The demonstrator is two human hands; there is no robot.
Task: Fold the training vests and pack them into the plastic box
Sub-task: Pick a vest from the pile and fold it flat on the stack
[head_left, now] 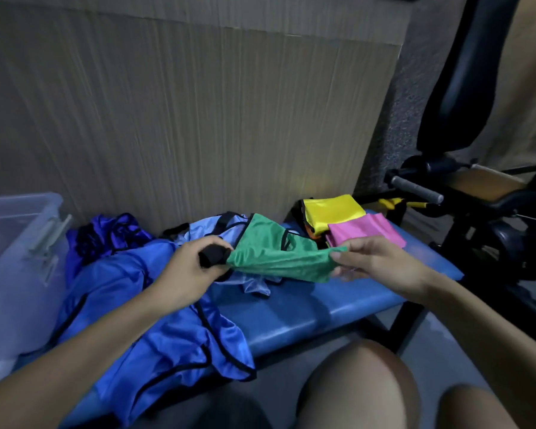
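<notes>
Green vest (279,258) is hanging stretched over the blue bench (322,308), both hands gripping it: left hand (195,267) is clutching the black-trimmed end, right hand (381,264) is pinching the other. Yellow (331,212) and pink (365,232) vests are lying folded at the far end. Blue vests (155,320) are still sitting unfolded. Plastic box (16,264) on the left, contents unclear, so I'd say packing is mostly ahead.

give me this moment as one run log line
step: folding | item: green vest | left hand: grips it | right hand: pinches it | plastic box: far left
</notes>
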